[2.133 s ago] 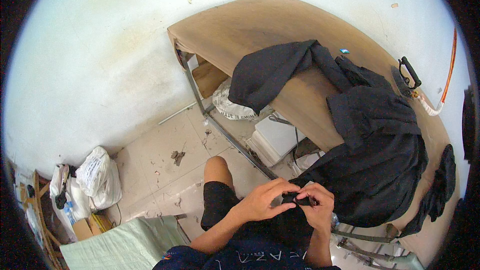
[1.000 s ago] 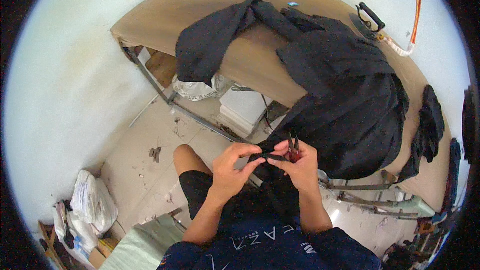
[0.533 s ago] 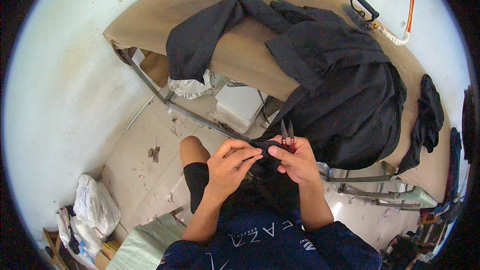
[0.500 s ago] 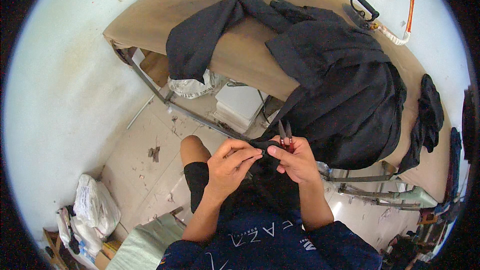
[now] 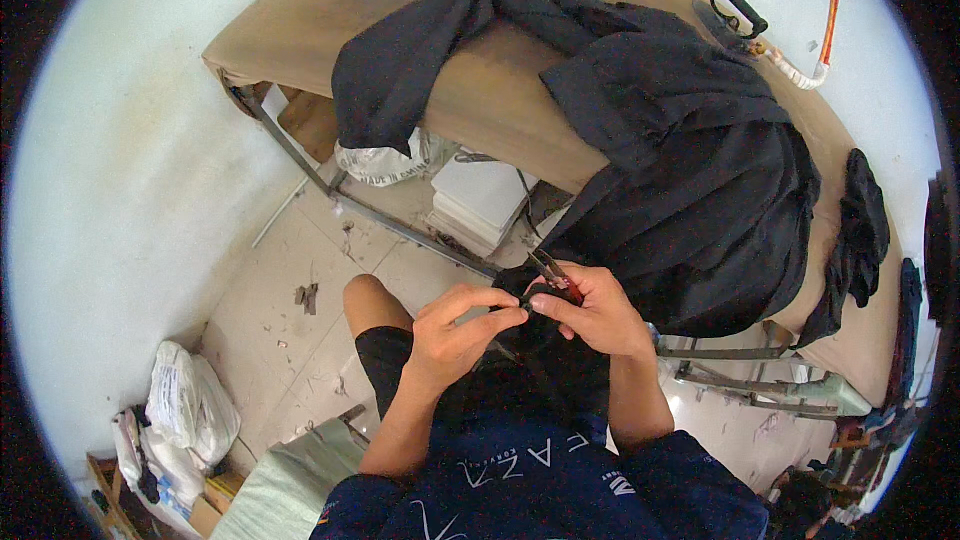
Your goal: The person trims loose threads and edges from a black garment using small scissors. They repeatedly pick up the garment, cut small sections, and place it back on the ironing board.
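My left hand (image 5: 458,330) is closed in a pinch, thumb and forefinger together on a small edge of the black garment (image 5: 680,225). Close against those fingertips, my right hand (image 5: 597,312) grips thread snips (image 5: 556,274) with red on the handle. Their dark blades point up and to the left, and my right thumb presses on the cloth too. From my hands the garment runs up over the padded table (image 5: 490,105), where a long dark part of it lies to the left. Whatever small detail sits between the fingertips is hidden.
At the table's back right stands an iron (image 5: 735,12) with a hose beside it. More dark cloth (image 5: 858,230) hangs on the right. Below the table are a white stack (image 5: 478,198) and a plastic bag (image 5: 385,162). White bags (image 5: 185,405) lie at lower left.
The snips have tipped over to the left and now lie lower across my right hand. My right hand has turned slightly inward, and both hands still pinch the cloth.
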